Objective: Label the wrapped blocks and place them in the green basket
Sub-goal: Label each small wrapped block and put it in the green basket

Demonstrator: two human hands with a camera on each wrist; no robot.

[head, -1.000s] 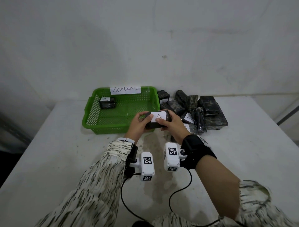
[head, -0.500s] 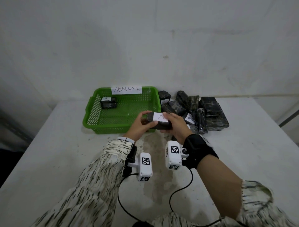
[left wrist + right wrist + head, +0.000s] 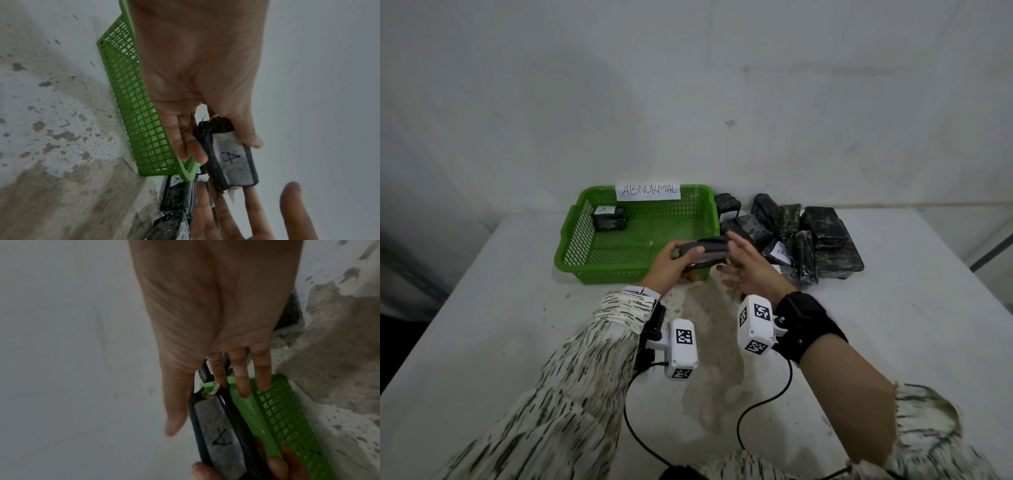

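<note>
A black wrapped block [image 3: 709, 253] with a white "A" label [image 3: 231, 160] hangs over the front right corner of the green basket [image 3: 571, 260]. My left hand [image 3: 683, 257] grips its left end, thumb on the labelled face. My right hand [image 3: 736, 263] is just right of the block with its fingers straight and spread, holding nothing. In the right wrist view the block [image 3: 218, 431] lies under the straight fingers [image 3: 242, 382]. Another labelled block [image 3: 609, 218] lies in the basket's far left corner.
A pile of several black wrapped blocks [image 3: 815, 246] lies right of the basket against the wall, one showing a white label [image 3: 780, 255]. A paper sign reading "ABNORMAL" [image 3: 648, 192] hangs on the basket's far rim. The white table [image 3: 517, 325] is stained near the hands.
Both hands held the labelled block before. Now my right hand has let go and opened, and my left hand has tilted the block so its label faces away from the head camera.
</note>
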